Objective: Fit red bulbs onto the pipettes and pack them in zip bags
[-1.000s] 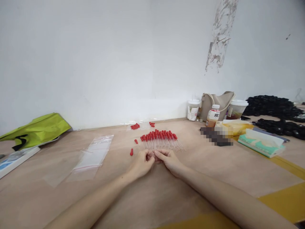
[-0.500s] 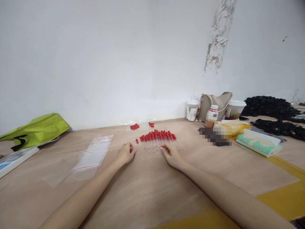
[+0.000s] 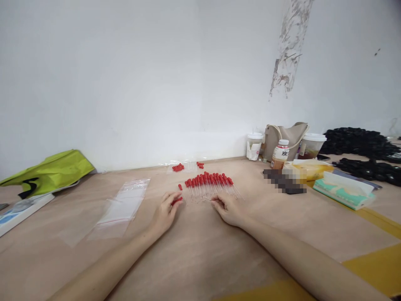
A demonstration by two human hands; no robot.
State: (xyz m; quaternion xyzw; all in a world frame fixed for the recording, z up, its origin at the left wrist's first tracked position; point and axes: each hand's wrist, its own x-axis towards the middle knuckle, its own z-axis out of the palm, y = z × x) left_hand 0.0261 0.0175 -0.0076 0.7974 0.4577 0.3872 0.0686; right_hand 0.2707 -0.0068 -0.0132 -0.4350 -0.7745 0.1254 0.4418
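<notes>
Several droppers (image 3: 209,179) with red bulbs and thin clear tubes lie side by side in a fanned row, bulbs toward the wall. My left hand (image 3: 164,212) is left of the row, its fingers closed around a red dropper bulb (image 3: 177,200). Just beyond those fingertips, another loose bulb (image 3: 180,187) rests on the table. My right hand (image 3: 229,208) is at the tube ends of the row, thumb and forefinger pinched on a thin clear tube (image 3: 206,198) that points left. The far end of this tube is hard to make out against the others.
By the wall, clear plastic (image 3: 188,167) bears small heaps of red bulbs (image 3: 178,167). Clear zip bags (image 3: 122,205) lie at left, near a lime-green bag (image 3: 59,169). At right stand a lidded cup (image 3: 254,146), a bottle (image 3: 280,155) and a tissue pack (image 3: 343,190).
My left hand has shifted slightly, and the red bulb in its fingers shows more, turned toward the right hand. My right hand keeps its pinch near the row. The whole view has moved slightly.
</notes>
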